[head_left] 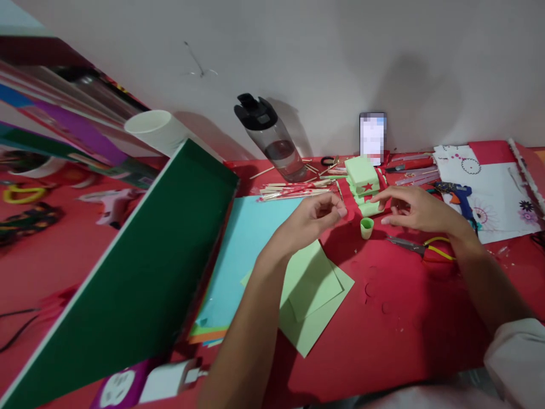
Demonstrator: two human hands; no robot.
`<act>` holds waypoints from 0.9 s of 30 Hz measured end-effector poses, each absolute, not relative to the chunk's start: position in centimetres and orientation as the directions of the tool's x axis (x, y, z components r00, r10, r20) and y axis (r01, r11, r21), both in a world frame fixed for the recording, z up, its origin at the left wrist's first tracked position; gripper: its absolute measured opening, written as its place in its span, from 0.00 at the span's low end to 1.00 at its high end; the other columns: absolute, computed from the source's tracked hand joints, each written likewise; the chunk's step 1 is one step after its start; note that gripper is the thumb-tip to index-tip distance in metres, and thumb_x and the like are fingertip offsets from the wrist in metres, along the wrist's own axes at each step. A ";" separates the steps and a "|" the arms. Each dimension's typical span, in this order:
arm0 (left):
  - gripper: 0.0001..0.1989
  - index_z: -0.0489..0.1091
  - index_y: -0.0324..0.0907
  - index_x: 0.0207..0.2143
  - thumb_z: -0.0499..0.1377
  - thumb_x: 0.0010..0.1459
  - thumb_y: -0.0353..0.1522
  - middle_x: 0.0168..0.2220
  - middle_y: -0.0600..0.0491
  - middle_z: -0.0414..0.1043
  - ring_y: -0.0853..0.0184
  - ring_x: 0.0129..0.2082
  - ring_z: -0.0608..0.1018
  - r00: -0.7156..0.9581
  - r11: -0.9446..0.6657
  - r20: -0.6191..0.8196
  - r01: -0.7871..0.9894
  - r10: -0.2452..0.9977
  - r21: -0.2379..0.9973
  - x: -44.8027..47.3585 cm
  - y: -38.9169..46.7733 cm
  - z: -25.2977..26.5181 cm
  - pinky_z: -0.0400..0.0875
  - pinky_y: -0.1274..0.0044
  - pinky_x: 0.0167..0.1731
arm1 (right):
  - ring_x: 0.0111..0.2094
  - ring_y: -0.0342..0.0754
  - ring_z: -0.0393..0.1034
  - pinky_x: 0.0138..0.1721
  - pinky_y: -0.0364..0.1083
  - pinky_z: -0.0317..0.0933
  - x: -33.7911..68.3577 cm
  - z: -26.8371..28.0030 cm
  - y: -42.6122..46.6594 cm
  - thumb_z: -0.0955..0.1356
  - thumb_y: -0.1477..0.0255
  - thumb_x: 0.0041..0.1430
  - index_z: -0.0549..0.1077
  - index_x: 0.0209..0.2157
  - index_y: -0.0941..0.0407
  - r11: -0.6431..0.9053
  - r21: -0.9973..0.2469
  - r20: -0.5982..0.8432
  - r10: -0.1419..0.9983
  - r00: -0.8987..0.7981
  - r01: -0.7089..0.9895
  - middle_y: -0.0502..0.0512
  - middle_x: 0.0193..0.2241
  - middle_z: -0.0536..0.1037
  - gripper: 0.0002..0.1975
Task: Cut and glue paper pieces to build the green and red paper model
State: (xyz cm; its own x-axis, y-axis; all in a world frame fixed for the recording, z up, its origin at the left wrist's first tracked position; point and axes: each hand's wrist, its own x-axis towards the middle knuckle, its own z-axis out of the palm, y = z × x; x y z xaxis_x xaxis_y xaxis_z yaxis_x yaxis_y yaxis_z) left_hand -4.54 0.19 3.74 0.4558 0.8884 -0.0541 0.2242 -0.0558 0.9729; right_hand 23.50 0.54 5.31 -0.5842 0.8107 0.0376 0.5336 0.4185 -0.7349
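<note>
Right of centre, the green cup [367,229] stands upright between left hand [317,220], fingertips together, and right hand [415,210], fingers apart.

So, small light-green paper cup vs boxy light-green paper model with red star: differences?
The cup is open-topped; the model has a flat closed top. The cup is smaller than the model. The model bears a red star; none shows on the cup. Both are light green.
</note>
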 end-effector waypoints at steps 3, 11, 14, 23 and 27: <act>0.14 0.69 0.42 0.31 0.64 0.64 0.42 0.26 0.56 0.70 0.71 0.26 0.72 0.437 -0.025 -0.066 0.200 0.897 0.979 -4.2 0.0 4.1 0.68 0.79 0.26 | 0.30 0.47 0.71 0.32 0.45 0.62 23.2 5.3 0.3 0.74 0.66 0.63 0.80 0.53 0.53 0.354 -0.778 0.022 0.841 -0.541 0.519 0.53 0.35 0.82 0.17; 0.13 0.70 0.42 0.32 0.65 0.64 0.41 0.24 0.55 0.75 0.70 0.25 0.77 0.456 0.002 -0.077 0.161 0.887 0.987 -3.0 -0.3 3.9 0.72 0.79 0.28 | 0.26 0.44 0.65 0.29 0.44 0.58 21.4 5.4 -0.6 0.73 0.62 0.64 0.81 0.41 0.56 0.294 -0.859 0.084 0.889 -0.451 0.419 0.51 0.29 0.78 0.12; 0.14 0.72 0.41 0.34 0.67 0.63 0.42 0.25 0.55 0.77 0.70 0.26 0.78 0.479 -0.047 0.002 0.083 0.878 0.995 -2.6 -0.5 3.7 0.74 0.78 0.29 | 0.24 0.43 0.64 0.28 0.44 0.57 20.9 5.2 -0.9 0.74 0.62 0.63 0.80 0.42 0.56 0.310 -0.853 0.099 0.886 -0.453 0.420 0.49 0.28 0.78 0.12; 0.17 0.77 0.41 0.39 0.66 0.64 0.47 0.37 0.48 0.82 0.64 0.38 0.83 0.435 -0.241 0.182 0.084 0.882 0.967 -3.0 -0.6 3.0 0.79 0.72 0.42 | 0.32 0.47 0.75 0.34 0.45 0.66 20.5 4.8 -1.0 0.72 0.70 0.64 0.82 0.38 0.53 0.506 -0.784 0.315 0.824 -0.472 0.360 0.53 0.34 0.85 0.04; 0.16 0.78 0.42 0.41 0.66 0.65 0.45 0.38 0.49 0.82 0.64 0.38 0.83 0.439 -0.256 0.191 0.093 0.878 0.962 -3.1 -0.7 3.4 0.79 0.72 0.42 | 0.32 0.47 0.76 0.34 0.45 0.68 20.6 4.5 -0.8 0.72 0.72 0.65 0.82 0.37 0.53 0.546 -0.760 0.370 0.810 -0.455 0.353 0.53 0.35 0.85 0.04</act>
State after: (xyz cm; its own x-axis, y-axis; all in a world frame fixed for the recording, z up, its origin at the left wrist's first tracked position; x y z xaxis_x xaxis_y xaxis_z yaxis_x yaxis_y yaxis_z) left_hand -3.09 -0.71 3.39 0.4387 0.8781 0.1909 0.0927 -0.2555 0.9623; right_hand 20.56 -0.83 4.51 -0.4545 0.8101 0.3704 0.3527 0.5455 -0.7602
